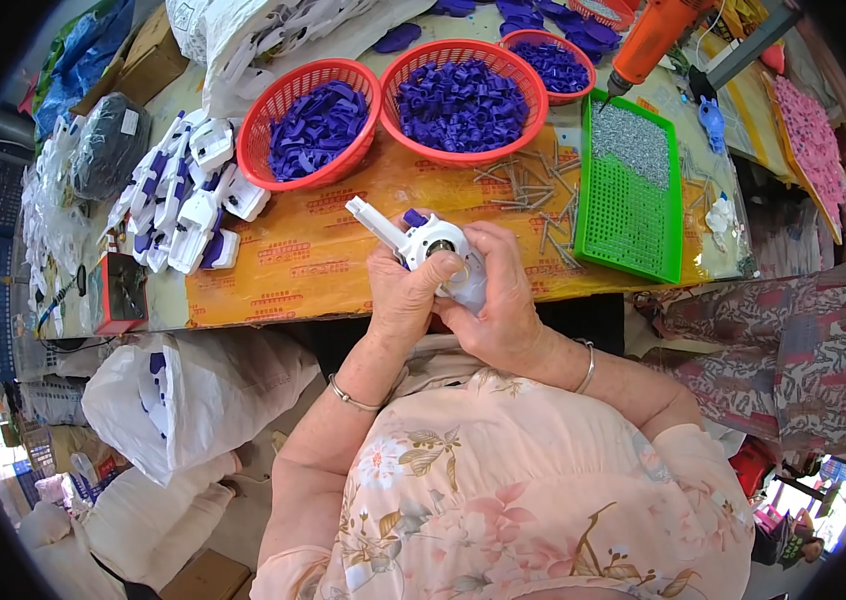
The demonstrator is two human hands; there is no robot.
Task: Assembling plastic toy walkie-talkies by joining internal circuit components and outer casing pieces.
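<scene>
While the left hand (401,300) and right hand (499,300) cradle a white plastic piece (433,237), it looks like a fitting step.
It's just above the table (288,275), near the front edge; both hands are curled mostly closed around it, left thumb on top. Next move probably calls for steady thumb pressure.

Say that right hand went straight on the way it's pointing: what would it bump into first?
The white plastic piece, which the right hand is holding. Past that, the line seems to run toward the red baskets, though its height above the table is unclear.
</scene>
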